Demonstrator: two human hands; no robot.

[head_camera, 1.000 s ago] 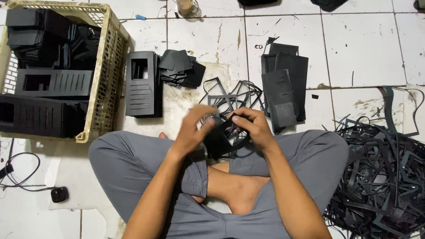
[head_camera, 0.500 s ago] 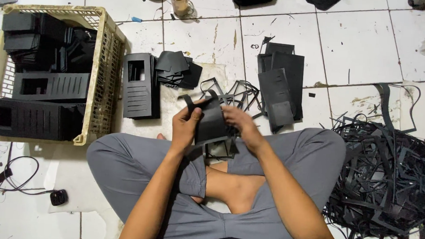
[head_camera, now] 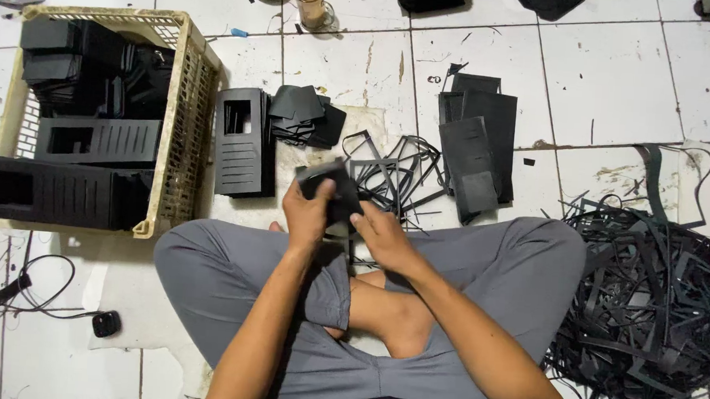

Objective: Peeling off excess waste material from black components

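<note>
I sit cross-legged on a white tiled floor. My left hand [head_camera: 309,215] grips a small black plastic piece [head_camera: 329,188] from its left side, above my lap. My right hand [head_camera: 379,235] holds the same piece at its lower right edge, fingers pinched on it. Just beyond the piece lies a tangle of thin black frame offcuts [head_camera: 397,173]. A small heap of black square pieces [head_camera: 303,114] lies further out to the left.
A cream plastic crate [head_camera: 183,118] at left holds black panels. A black slotted panel [head_camera: 245,141] lies beside it. Flat black sheets [head_camera: 475,145] are stacked ahead right. A big pile of black strip scrap [head_camera: 649,296] is at right. Cups [head_camera: 313,1] stand at the far edge; cables [head_camera: 34,296] at left.
Both hands lifted the black piece up and slightly left, away from the tangle of frame offcuts, and turned it between the fingers.
</note>
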